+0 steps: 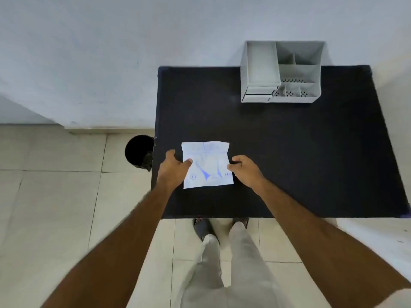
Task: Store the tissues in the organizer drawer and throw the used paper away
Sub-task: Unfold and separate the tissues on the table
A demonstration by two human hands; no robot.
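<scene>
A white tissue pack (206,164) with blue print lies flat on the black table (289,152), near its left front part. My left hand (174,170) touches the pack's left edge, thumb on top. At the pack's right edge my right hand (244,168) pinches it with curled fingers. A grey desk organizer (281,72) stands at the table's far edge, its small drawer (259,94) at the front left slightly pulled out. A black waste bin (139,152) stands on the floor just left of the table.
A pale wall rises behind the table. Beige floor tiles (55,196) spread to the left and front. My legs and sandals (204,230) are at the table's front edge.
</scene>
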